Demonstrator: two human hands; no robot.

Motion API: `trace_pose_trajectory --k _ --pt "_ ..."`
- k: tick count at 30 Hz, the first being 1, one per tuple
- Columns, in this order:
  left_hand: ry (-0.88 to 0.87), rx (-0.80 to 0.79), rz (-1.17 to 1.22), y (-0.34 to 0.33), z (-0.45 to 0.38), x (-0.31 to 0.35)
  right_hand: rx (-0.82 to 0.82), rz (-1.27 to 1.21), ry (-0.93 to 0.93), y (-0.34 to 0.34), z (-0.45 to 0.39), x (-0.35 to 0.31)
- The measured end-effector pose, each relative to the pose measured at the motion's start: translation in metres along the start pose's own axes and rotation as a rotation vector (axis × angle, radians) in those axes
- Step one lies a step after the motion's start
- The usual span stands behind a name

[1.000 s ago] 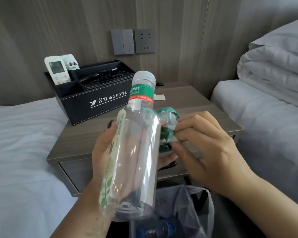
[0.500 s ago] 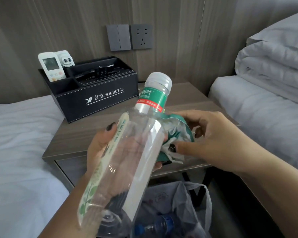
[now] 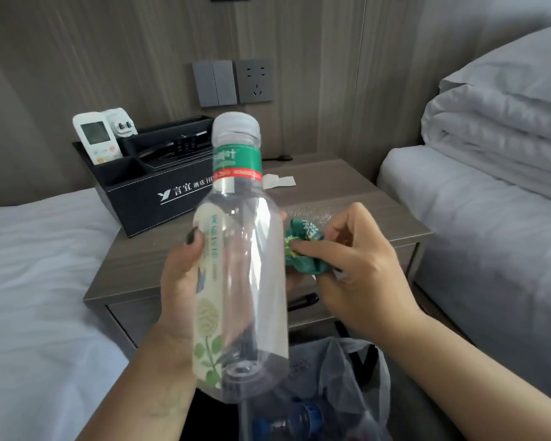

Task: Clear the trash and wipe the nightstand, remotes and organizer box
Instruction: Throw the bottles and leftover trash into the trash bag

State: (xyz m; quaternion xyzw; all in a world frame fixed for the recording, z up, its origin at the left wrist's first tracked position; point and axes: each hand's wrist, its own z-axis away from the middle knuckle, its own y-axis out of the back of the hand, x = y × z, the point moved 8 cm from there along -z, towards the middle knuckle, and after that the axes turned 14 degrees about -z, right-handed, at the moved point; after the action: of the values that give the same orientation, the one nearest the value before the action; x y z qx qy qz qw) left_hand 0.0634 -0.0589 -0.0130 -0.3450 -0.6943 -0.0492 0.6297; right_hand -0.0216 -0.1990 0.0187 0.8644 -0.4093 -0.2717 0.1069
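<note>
My left hand (image 3: 180,281) grips an empty clear plastic bottle (image 3: 245,265) with a grey cap and green label, held upright in front of the wooden nightstand (image 3: 147,265). Just right of the bottle, my right hand (image 3: 360,268) pinches a crumpled green wrapper (image 3: 306,246). A black hotel organizer box (image 3: 153,198) stands at the nightstand's back left. It holds a white remote (image 3: 96,138), a white adapter (image 3: 121,124) and a dark remote (image 3: 178,146). A scrap of white paper (image 3: 279,180) lies behind the bottle, and small crumbs (image 3: 312,213) dot the top.
A trash bin with a grey liner bag (image 3: 341,377) sits below my hands and holds a blue-capped bottle (image 3: 293,420). White beds flank the nightstand left (image 3: 35,297) and right (image 3: 490,237), with a folded duvet (image 3: 503,122). Wall switches and a socket (image 3: 233,81) are behind.
The bottle has swung from tilted right back to upright in my left hand. My right hand has crumpled the green wrapper tighter. The view has tipped down a little.
</note>
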Motion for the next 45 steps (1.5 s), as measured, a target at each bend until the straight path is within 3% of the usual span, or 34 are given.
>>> trace_pose_trajectory --k 4,8,11,14,16,21,24,28,31,35,39,43,45 --pt "0.060 -0.009 -0.029 -0.021 0.012 0.006 0.068 0.003 -0.008 -0.001 0.002 -0.016" --pt "0.132 0.076 -0.017 -0.016 0.020 0.004 0.195 -0.220 -0.252 0.012 0.007 -0.022" --pt "0.130 0.034 -0.005 -0.024 0.027 0.003 0.138 -0.331 -0.357 0.014 0.014 -0.031" --pt "0.183 -0.025 -0.068 -0.029 0.041 -0.002 0.107 -0.644 -0.588 0.011 0.035 -0.025" --pt "0.244 -0.092 -0.112 -0.031 0.051 -0.011 0.104 -0.717 -0.671 0.010 0.050 -0.017" --pt "0.443 -0.171 -0.351 -0.021 0.059 -0.043 0.101 -0.677 -0.795 0.004 0.081 0.011" --pt "0.412 -0.124 -0.619 -0.009 0.054 -0.053 0.065 -0.440 -0.848 0.004 0.104 0.038" --pt "0.306 0.074 -1.057 0.018 0.041 -0.053 -0.357 -0.010 -0.932 -0.031 0.152 0.078" --pt "0.358 0.010 -1.197 0.022 0.033 -0.066 -0.698 0.126 -0.970 -0.077 0.199 0.105" --pt "0.411 -0.060 -1.359 0.027 0.022 -0.080 -0.934 0.248 -0.949 -0.125 0.238 0.129" --pt "0.426 -0.088 -1.370 0.031 0.014 -0.092 -1.172 0.303 -0.919 -0.158 0.280 0.145" --pt "0.429 -0.111 -1.426 0.032 0.012 -0.098 -1.509 0.437 -0.863 -0.171 0.313 0.142" --pt "0.423 -0.121 -1.471 0.032 0.010 -0.100 -1.551 0.405 -0.846 -0.172 0.308 0.139"
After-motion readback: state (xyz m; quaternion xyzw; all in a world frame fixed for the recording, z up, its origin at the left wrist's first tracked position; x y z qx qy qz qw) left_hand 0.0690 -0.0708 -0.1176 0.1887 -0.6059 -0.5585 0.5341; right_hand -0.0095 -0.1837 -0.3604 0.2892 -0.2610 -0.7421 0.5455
